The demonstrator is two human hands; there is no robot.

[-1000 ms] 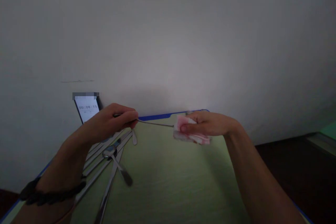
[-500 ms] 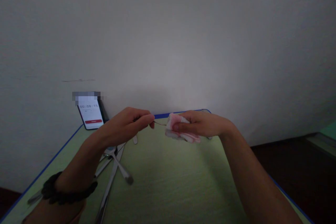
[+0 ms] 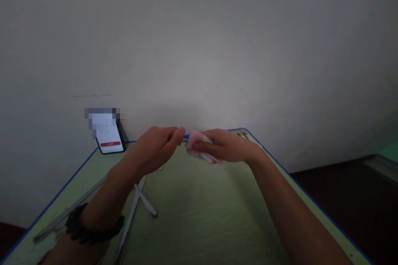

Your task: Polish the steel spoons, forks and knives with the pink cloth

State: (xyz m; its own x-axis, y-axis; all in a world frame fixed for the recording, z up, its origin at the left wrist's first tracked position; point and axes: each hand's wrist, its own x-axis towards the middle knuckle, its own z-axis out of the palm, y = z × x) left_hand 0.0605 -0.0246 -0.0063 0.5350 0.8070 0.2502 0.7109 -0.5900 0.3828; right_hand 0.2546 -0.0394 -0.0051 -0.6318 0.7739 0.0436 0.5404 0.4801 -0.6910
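My left hand [image 3: 158, 147] is closed, its thumb and fingers pinching one end of a thin metal piece of cutlery [image 3: 184, 140]. Its kind is hidden, as only a short bit shows between my hands. My right hand [image 3: 228, 145] grips a folded pink and white cloth [image 3: 195, 136], thumb on the near side. The cloth wraps the cutlery's other end. Both hands are above the table's far part, close together. Under my left wrist lie a pale cutlery handle [image 3: 147, 203] and a long flat metal utensil [image 3: 132, 215], partly covered by the forearm.
A phone [image 3: 110, 136] with a lit screen leans on the wall at the back left. More long cutlery [image 3: 71, 211] lies along the left edge of the green table [image 3: 199, 215]. Several metal pieces [image 3: 242, 134] lie at the far right corner. The wall stands directly behind.
My right hand and the cloth have moved left, nearer my left hand, so less of the cutlery shows. My left forearm has shifted right, covering the spoon bowl and uncovering cutlery at the left.
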